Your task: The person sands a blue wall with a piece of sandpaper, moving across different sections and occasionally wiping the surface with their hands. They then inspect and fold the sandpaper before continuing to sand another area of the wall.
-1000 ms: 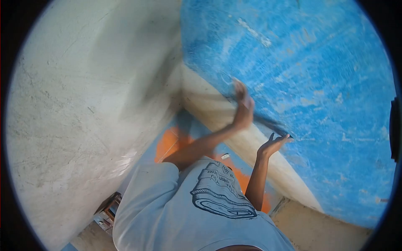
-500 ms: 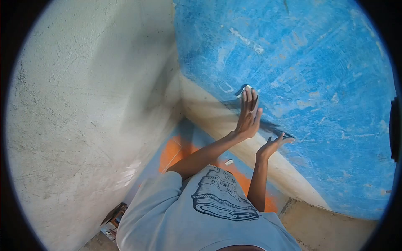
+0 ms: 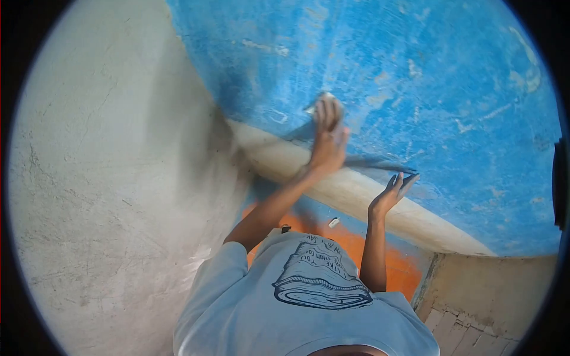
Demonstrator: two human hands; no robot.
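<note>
My left hand is pressed towards the blue wall, its back to me and slightly blurred. Under its fingers is a small pale sheet that looks like sandpaper; its edges stick out past the fingertips, and the rest is hidden. To the right and lower down, my right hand holds nothing. Its fingers are apart, and the fingertips are at the blue wall near its lower edge. Scuffs and whitish scratches mark the blue paint.
A rough off-white wall meets the blue one at a corner on the left. Below the blue paint runs a cream band. The floor is orange with a blue-grey border, and a small white piece lies on it.
My left hand has moved up and left in view with the pale sheet. My right hand stays near the wall's lower edge. The view has shifted, showing more of the lower right.
</note>
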